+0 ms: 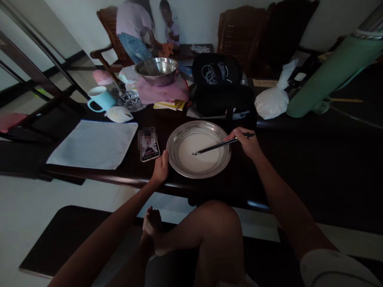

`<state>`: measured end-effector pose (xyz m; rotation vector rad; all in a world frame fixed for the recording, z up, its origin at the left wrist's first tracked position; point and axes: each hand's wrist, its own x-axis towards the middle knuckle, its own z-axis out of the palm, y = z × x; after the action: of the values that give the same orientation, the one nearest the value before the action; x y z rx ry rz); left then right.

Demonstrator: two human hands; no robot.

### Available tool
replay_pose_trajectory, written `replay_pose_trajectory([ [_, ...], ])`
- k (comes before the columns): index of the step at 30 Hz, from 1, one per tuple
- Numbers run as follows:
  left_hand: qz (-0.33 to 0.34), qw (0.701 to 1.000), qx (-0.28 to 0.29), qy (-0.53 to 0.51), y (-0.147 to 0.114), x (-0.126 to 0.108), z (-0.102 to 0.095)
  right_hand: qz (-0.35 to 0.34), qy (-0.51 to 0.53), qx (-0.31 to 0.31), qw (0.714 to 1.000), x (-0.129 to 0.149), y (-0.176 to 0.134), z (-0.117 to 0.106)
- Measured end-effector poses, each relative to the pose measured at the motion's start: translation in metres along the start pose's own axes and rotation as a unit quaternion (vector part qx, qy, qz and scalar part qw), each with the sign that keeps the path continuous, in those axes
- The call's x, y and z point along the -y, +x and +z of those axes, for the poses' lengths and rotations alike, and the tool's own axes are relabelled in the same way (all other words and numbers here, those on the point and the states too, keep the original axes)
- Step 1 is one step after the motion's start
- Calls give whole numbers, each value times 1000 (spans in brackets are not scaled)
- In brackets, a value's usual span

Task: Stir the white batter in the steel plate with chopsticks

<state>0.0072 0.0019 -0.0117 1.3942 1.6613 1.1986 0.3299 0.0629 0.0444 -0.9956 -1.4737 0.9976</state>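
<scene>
A wide steel bowl point(176, 169) stands near the front edge of the dark table, with a white, batter-like liquid point(200, 143) in it. My left hand point(162, 166) grips the bowl's left rim, thumb on top; its other fingers are mostly hidden. In my right hand point(247, 144) is a pair of dark chopsticks point(218, 146), held from the right side at a slant. Their tips dip into the liquid near the bowl's middle. A lit phone point(150, 149) lies just left of the bowl, close to my left hand.
A white zip pouch point(94, 144) lies at left, below a light blue mug point(101, 99). Behind the bowl are a black case point(223, 97) and a second steel bowl point(157, 71) on pink cloth. A tied bag of white powder point(271, 101) and a green flask point(326, 75) stand right. Two people are beyond.
</scene>
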Motion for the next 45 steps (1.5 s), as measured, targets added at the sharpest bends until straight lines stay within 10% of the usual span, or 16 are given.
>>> replay_pose_trajectory([
  [45, 31, 998, 8, 45, 0, -1, 0, -11, 18, -14, 1000, -5, 1, -2],
])
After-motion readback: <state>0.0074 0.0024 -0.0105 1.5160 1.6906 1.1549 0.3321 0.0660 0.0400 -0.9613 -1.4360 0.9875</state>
